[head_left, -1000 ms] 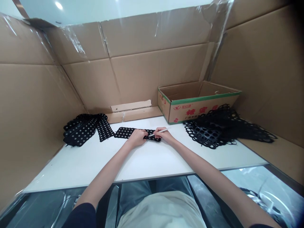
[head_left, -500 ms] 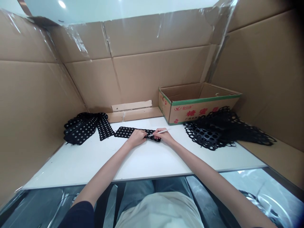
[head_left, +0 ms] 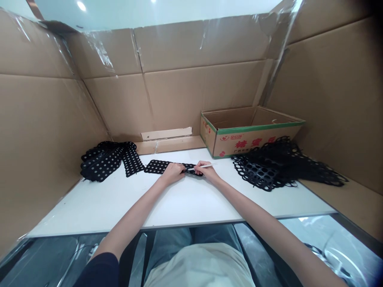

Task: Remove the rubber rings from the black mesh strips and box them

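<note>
A black strip with rows of round holes (head_left: 156,166) lies across the middle of the white table. My left hand (head_left: 173,173) is closed on the strip near its middle, fingertips pinching the fabric. Toward the strip's right end, my right hand (head_left: 205,169) grips a thin white pen-like tool (head_left: 212,164), whose tip points left at the strip close to my left fingertips. The fine contact at the tip is too small to make out.
On the left of the white table (head_left: 119,207) sits a pile of black dotted strips (head_left: 101,163). Black large-holed mesh (head_left: 269,169) is heaped at the right, before an open cardboard box with green edges (head_left: 260,128). Tall cardboard walls (head_left: 191,87) surround the table.
The pen-like tool has shifted very slightly and lies a little flatter, with my right hand. The camera view has moved a touch. My left hand keeps its place on the strip.
</note>
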{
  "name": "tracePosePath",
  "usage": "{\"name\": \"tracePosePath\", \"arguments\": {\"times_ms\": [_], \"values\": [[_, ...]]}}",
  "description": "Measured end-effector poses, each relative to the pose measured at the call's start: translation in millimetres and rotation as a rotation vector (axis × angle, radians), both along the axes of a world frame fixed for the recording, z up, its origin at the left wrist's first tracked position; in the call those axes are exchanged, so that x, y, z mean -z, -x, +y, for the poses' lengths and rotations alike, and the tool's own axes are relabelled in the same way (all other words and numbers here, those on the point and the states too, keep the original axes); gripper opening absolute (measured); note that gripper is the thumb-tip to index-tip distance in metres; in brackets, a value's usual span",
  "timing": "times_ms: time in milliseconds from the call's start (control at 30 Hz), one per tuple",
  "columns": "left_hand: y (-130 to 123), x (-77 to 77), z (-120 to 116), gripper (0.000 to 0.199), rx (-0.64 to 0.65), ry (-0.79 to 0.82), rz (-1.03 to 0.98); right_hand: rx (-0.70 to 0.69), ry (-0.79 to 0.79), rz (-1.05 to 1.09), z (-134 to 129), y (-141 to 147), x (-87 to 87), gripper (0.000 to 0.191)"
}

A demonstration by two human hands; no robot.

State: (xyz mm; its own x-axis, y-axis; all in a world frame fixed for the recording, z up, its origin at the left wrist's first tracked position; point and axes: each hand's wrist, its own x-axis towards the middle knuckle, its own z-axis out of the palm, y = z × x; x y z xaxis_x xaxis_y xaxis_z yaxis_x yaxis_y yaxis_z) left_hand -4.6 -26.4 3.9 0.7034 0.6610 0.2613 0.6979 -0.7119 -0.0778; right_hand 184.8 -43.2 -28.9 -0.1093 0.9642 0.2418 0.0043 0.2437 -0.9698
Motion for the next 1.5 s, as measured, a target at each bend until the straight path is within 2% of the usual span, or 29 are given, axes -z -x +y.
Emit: {"name": "tracePosePath", "arguments": {"times_ms": [500,800,1167,1500], "values": [[4,0.1,4,0.015,0.093,0.013,0.048,-0.024,0.021,0.013,0,-1,1.6,0.022],[3,1.0,3,0.014,0.069,0.021,0.036,-0.045,0.016,0.007,2,-1,3.9,0.020],[-1,10.9,3,0.015,-0.016,0.012,-0.026,-0.050,-0.023,-0.048,0,1,5.2,0.019],[-3,8.9,1,0.014,-0.031,0.013,-0.012,-0.089,-0.061,-0.117,-4,3,4.1,0.019]]}}
